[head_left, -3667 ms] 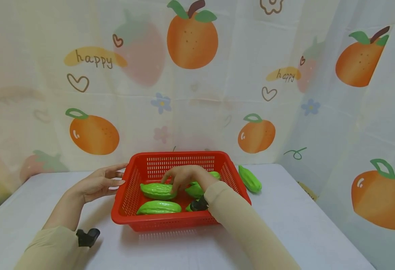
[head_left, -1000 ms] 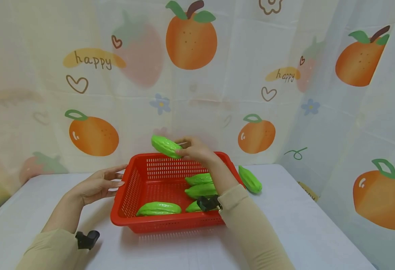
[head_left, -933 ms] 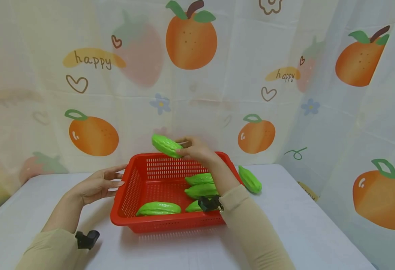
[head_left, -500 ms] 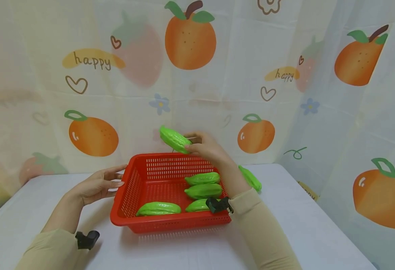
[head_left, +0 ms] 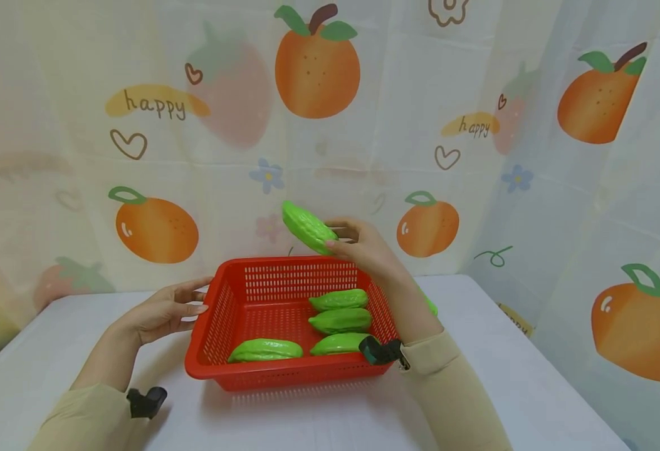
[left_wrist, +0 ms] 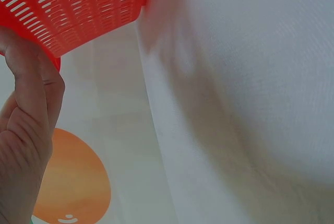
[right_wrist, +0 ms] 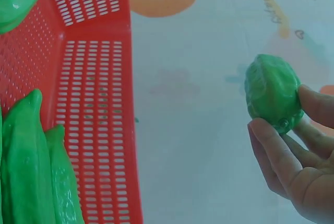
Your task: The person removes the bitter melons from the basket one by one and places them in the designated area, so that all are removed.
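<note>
My right hand (head_left: 363, 247) pinches a bright green, warty bitter melon (head_left: 306, 227) between thumb and fingers, above the back rim of the red plastic basket (head_left: 284, 371). The right wrist view shows this bitter melon (right_wrist: 274, 91) end-on at the fingertips. At the basket's left side my left hand (head_left: 163, 311) grips the rim, thumb in front and fingers partly hidden behind it. Inside, a bitter melon (head_left: 266, 349) lies at the front left. Three more are stacked in a row on the right: a back one (head_left: 338, 299), a middle one (head_left: 341, 321) and a front one (head_left: 338, 343).
Another green bitter melon (head_left: 430, 304) lies on the white-covered table (head_left: 510, 376) right of the basket, mostly hidden by my right arm. A fruit-print curtain (head_left: 352, 156) hangs close behind the table. Black wrist cameras (head_left: 146, 401) sit at both sleeves.
My right hand has taken the bitter melon from the basket's back left, lifted it above the back rim and carried it rightward. The left hand stays at the rim.
</note>
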Tool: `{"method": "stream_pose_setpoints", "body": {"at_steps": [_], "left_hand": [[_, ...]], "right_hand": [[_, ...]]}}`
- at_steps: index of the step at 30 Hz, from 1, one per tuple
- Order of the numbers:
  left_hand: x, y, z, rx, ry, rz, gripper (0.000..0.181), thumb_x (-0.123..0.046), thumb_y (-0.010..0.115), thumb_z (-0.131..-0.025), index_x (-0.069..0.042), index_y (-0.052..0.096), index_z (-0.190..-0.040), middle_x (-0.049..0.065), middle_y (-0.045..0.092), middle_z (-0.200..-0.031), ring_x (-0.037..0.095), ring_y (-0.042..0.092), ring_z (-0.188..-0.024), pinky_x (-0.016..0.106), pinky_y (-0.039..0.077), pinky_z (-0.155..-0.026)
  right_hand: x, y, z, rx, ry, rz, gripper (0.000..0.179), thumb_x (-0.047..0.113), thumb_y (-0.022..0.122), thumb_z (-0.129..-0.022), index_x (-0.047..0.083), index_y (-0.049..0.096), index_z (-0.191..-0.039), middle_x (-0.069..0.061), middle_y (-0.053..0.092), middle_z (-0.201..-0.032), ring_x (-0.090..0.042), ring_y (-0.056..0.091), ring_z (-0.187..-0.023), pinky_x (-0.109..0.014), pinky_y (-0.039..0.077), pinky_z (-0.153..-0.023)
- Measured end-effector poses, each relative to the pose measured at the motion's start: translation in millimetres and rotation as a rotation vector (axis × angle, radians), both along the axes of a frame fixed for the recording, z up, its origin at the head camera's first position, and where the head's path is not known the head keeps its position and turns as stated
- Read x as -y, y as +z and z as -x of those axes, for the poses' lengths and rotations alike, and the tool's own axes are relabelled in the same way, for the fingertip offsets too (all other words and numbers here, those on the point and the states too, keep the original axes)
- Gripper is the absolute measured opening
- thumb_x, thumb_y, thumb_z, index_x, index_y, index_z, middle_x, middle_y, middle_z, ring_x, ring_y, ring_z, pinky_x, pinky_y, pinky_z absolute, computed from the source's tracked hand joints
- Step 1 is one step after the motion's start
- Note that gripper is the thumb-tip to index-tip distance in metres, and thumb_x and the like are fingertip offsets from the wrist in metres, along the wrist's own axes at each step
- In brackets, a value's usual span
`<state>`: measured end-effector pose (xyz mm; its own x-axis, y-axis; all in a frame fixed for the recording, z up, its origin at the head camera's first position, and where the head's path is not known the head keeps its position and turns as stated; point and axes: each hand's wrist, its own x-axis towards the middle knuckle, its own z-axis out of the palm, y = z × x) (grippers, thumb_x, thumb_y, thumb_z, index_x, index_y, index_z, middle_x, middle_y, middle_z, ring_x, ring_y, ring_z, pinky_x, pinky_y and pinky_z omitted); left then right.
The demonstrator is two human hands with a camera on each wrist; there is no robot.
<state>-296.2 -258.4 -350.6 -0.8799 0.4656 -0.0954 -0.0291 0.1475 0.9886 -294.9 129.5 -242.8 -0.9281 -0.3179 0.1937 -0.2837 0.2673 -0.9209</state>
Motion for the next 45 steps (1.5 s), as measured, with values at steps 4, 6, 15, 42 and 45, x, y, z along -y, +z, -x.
{"method": "stream_pose_setpoints", "body": {"at_steps": [4, 6, 15, 42, 45], "left_hand": [[-0.2, -0.1, -0.2, -0.002, 0.004, 0.011, 0.076, -0.011, 0.055, -0.099, -0.006, 0.009, -0.159, -0.004, 0.053, -0.117, 0.008, 0.064, -0.100, 0.032, 0.059, -0.089], [-1.1, 0.8, -0.4, -0.003, 0.011, 0.025, 0.076, -0.012, 0.056, -0.098, -0.007, 0.009, -0.159, -0.004, 0.053, -0.117, 0.008, 0.063, -0.100, 0.032, 0.058, -0.089], [-0.9, 1.5, -0.1, 0.004, 0.008, 0.021, 0.076, -0.013, 0.055, -0.099, -0.007, 0.009, -0.159, -0.006, 0.057, -0.116, 0.008, 0.064, -0.101, 0.032, 0.058, -0.089], [-0.4, 0.5, -0.5, -0.009, -0.013, 0.002, 0.074, -0.012, 0.055, -0.099, -0.007, 0.012, -0.158, -0.006, 0.056, -0.115, 0.008, 0.064, -0.100, 0.033, 0.058, -0.089], [-1.2, 0.4, -0.5, -0.004, -0.006, -0.001, 0.074, -0.012, 0.055, -0.099, -0.007, 0.013, -0.158, -0.006, 0.056, -0.114, 0.008, 0.064, -0.100, 0.033, 0.058, -0.089]], "right_hand": [[-12, 0.8, -7.2, 0.003, -0.027, -0.004, 0.045, 0.017, 0.064, -0.096, 0.018, 0.052, -0.140, -0.010, 0.056, -0.140, -0.028, 0.058, -0.124, -0.042, 0.052, -0.103], [-20, 1.9, -11.3, 0.001, -0.040, -0.005, 0.046, 0.017, 0.064, -0.096, 0.019, 0.052, -0.140, -0.010, 0.055, -0.141, -0.029, 0.057, -0.124, -0.043, 0.051, -0.104], [-58, 1.5, -20.3, -0.054, -0.099, -0.038, 0.048, 0.016, 0.061, -0.097, 0.013, 0.048, -0.143, -0.015, 0.054, -0.142, -0.032, 0.061, -0.120, -0.043, 0.051, -0.104], [-127, -26.3, -17.4, 0.062, -0.231, 0.028, 0.056, 0.019, 0.057, -0.100, 0.004, 0.036, -0.150, -0.021, 0.043, -0.146, -0.001, 0.061, -0.103, -0.018, 0.055, -0.092], [-133, -29.7, -15.5, 0.085, -0.244, 0.027, 0.058, 0.019, 0.056, -0.100, 0.004, 0.033, -0.152, -0.022, 0.041, -0.147, -0.002, 0.060, -0.102, -0.019, 0.054, -0.094]]}}
